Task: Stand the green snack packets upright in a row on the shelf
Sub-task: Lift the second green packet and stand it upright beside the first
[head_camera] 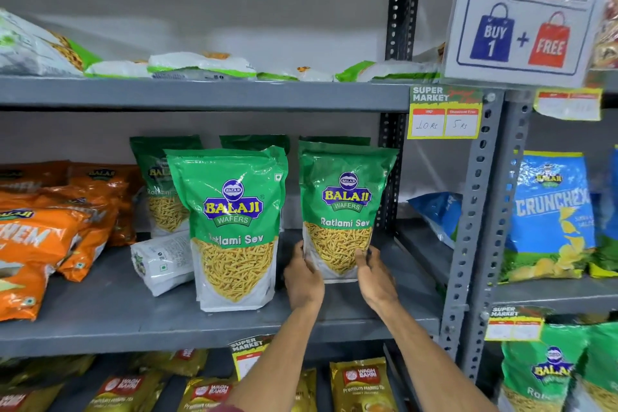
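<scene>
Green packet [344,211] stands gripped between my left hand [302,279] and right hand [376,278]; 1 more [234,227] upright beside, perhaps 3 behind, on grey shelf [133,321].

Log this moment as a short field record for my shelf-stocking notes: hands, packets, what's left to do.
setting: grey metal shelf in a shop
left hand: grips the lower left edge of the right front Ratlami Sev packet
right hand: grips that packet's lower right edge
held packet: upright, base at the shelf
left front Ratlami Sev packet: upright, unheld
back row: green packet tops behind both, one further left
still lying: white-backed packet on its side beside the left front packet
neighbours: orange packets to the left
</scene>
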Demonstrator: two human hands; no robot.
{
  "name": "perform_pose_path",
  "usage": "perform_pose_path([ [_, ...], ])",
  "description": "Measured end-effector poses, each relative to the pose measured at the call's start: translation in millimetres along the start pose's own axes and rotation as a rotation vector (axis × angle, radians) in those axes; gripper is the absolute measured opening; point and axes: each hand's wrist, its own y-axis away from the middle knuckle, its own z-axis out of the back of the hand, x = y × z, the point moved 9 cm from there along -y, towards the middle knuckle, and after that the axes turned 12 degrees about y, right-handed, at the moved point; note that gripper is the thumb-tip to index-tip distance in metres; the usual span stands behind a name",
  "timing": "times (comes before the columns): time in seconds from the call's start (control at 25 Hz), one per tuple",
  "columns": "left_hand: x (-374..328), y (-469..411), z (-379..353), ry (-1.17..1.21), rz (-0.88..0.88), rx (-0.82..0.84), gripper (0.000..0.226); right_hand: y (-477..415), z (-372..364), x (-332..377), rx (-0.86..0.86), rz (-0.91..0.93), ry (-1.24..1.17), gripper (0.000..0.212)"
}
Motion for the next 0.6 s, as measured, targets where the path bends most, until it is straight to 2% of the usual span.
perform_pose_path([
  [0.16, -6.0, 17.4, 3.9, -0.025, -0.030, 0.068, 0.046, 22.3, 11.9, -0.7, -0.076, 0.029, 0.112, 0.036],
  [0.44, -12.8, 43.3, 15.5, -0.091, -0.107, 0.108, 0.049, 57.9, 24.4, 0.0, -0.137, 0.080, 0.121, 0.038],
  [0.6, -11.1, 47.8, 13.8, -0.188, -0.104, 0.165, 0.047, 60.2, 15.1, -5.2, -0.093, 0.083, 0.219, 0.041],
])
